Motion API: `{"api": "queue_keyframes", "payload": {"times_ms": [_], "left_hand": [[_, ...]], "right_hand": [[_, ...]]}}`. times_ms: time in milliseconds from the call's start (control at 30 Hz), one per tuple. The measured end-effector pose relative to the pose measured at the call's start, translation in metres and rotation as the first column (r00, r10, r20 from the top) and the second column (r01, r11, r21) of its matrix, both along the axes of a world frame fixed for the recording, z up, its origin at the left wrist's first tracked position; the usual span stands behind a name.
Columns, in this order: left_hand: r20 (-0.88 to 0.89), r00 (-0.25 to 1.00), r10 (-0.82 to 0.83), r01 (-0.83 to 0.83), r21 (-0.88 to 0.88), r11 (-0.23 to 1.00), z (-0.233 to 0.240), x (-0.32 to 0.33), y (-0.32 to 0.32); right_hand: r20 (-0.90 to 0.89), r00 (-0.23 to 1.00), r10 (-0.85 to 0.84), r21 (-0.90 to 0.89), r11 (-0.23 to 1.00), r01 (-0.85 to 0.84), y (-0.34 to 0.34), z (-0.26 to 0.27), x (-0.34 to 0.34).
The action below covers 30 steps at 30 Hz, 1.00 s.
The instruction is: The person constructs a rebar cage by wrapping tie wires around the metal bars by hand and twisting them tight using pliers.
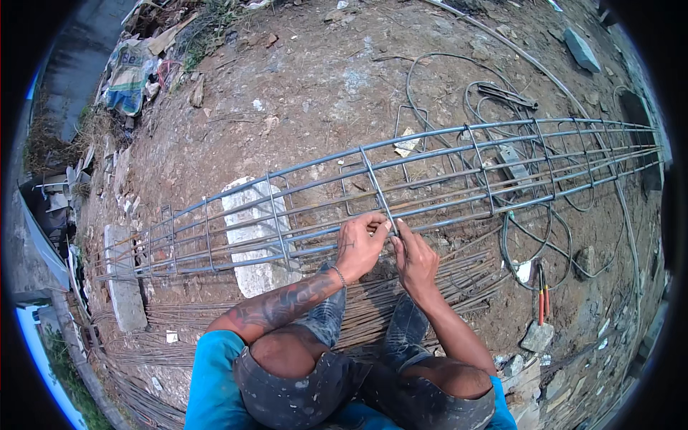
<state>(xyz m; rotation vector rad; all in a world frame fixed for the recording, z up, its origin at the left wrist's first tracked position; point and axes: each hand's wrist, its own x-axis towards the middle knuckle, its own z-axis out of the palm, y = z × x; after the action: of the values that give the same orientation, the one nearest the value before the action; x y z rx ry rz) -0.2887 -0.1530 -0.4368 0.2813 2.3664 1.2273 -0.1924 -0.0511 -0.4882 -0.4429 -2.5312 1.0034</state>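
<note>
A long cage of steel rebar [322, 181] crosses in front of me, its lengthwise bars tied round with square steel stirrups [274, 212]. My left hand [364, 242] is at the cage's near side, its thumb and forefinger pinched beside the near corner of one stirrup [376, 180]. My right hand [416, 258] has its fingers on that same stirrup, just right of my left fingertips. Whether a thin wire is between the fingers cannot be told. The cage passes over a pale stone slab [263, 269] and, at the far left, a concrete block [124, 301].
Many loose rebars [365, 317] lie under and beside my legs. Right of me are red-handled pliers or cutters [544, 301], coiled cable or hose [505, 258] and a stone [537, 337]. Beyond the cage lie bent steel pieces [505, 95] and a grey block [581, 50]. Rubble and a torn sack [128, 75] are upper left.
</note>
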Motion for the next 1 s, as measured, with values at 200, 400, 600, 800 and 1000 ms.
{"api": "queue_keyframes", "payload": {"times_ms": [200, 400, 600, 800, 1000], "left_hand": [[-0.202, 0.974, -0.102, 0.126, 0.111, 0.986, -0.002, 0.002, -0.002], [-0.235, 0.968, -0.091, 0.125, 0.137, 0.983, -0.008, 0.007, 0.002], [-0.344, 0.924, -0.165, 0.254, 0.233, 0.939, -0.012, 0.006, -0.006], [-0.582, 0.743, -0.329, 0.508, 0.171, 0.844, -0.026, 0.001, -0.014], [-0.743, 0.544, -0.39, 0.573, -0.01, 0.819, -0.021, 0.003, -0.018]], "right_hand": [[-0.155, 0.982, -0.103, -0.097, 0.991, 0.089, -0.007, -0.006, -0.001], [-0.051, 0.996, -0.075, -0.04, 0.997, 0.073, -0.006, 0.004, 0.0], [-0.029, 0.995, -0.093, -0.103, 0.991, 0.09, -0.006, 0.005, 0.002], [0.264, 0.946, 0.185, -0.369, 0.926, -0.078, 0.02, 0.057, 0.021], [0.389, 0.842, 0.375, -0.449, 0.875, -0.182, 0.057, 0.119, -0.01]]}}
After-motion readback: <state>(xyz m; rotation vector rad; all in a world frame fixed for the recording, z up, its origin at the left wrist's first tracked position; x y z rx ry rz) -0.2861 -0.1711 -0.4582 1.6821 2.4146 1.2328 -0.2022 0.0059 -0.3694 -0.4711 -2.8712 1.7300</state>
